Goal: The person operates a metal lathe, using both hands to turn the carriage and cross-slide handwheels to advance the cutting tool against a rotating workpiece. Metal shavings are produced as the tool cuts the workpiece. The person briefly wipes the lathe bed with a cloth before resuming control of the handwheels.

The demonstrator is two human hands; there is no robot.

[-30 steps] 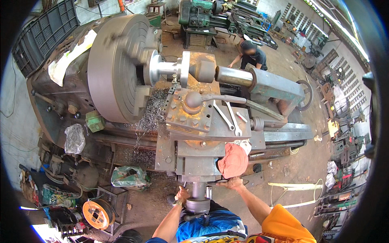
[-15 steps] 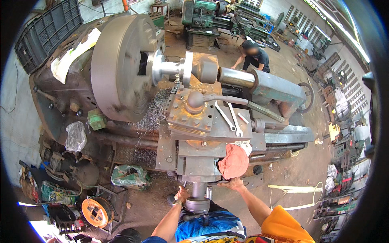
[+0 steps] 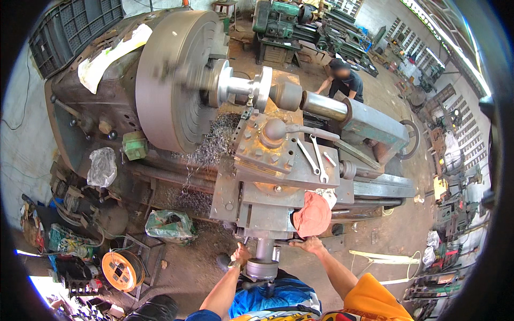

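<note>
A large metal lathe fills the middle. Its wide round chuck (image 3: 160,80) is blurred by turning, and a shiny flanged workpiece (image 3: 239,85) sits between it and the tailstock (image 3: 375,120). The cutting tool in the tool post (image 3: 270,144) stands close to the workpiece. Beside the round cross-slide dial (image 3: 262,269), my left hand (image 3: 242,254) is closed, the thing in its grip hidden. My right hand (image 3: 309,245) rests at the carriage's front edge, just below a red cloth (image 3: 312,215), fingers stretched out. Two wrenches (image 3: 317,160) lie on the slide.
Metal shavings (image 3: 214,142) are heaped under the chuck. An orange cable reel (image 3: 119,271) and a green plastic bag (image 3: 170,224) lie on the floor at left. A person (image 3: 345,80) crouches behind the tailstock, near another green lathe (image 3: 276,24).
The view has shifted and tilted slightly, so the lathe sits farther right in the picture. Both hands keep about the same places. The chuck is blurred in both frames.
</note>
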